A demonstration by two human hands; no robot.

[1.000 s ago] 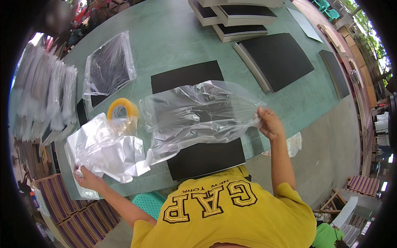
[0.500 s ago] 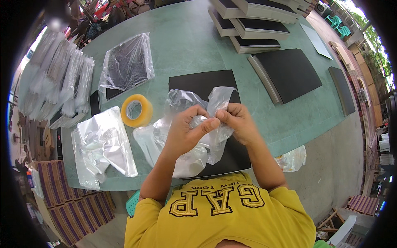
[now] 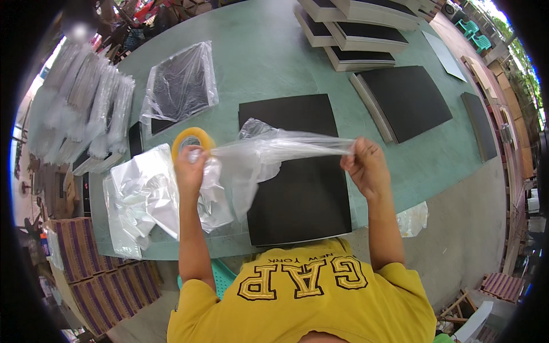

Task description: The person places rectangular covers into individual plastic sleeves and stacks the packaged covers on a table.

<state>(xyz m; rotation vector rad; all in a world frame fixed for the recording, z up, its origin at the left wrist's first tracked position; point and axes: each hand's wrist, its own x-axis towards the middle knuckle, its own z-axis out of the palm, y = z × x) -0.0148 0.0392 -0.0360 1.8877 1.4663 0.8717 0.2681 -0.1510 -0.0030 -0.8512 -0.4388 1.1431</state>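
A clear plastic bag (image 3: 269, 150) is stretched sideways between my two hands. My left hand (image 3: 192, 167) pinches one end, just in front of a roll of yellow tape (image 3: 184, 137). At the other end my right hand (image 3: 366, 162) is closed on the plastic, to the right of a black board (image 3: 303, 200). That flat board lies on the table under the bag, which hides part of its middle. Loose clear plastic bags (image 3: 146, 188) lie in a crumpled pile left of my left hand.
On the green table (image 3: 257, 63), a bagged black board (image 3: 182, 86) lies far left near stacked wrapped packs (image 3: 80, 103). A stack of black boards (image 3: 406, 103) sits right, with more stacks (image 3: 366, 37) behind it. Cartons (image 3: 86, 251) stand on the floor, lower left.
My hands, close together over the black board before, have moved apart to left and right. The bunched plastic bag is now pulled out long between them.
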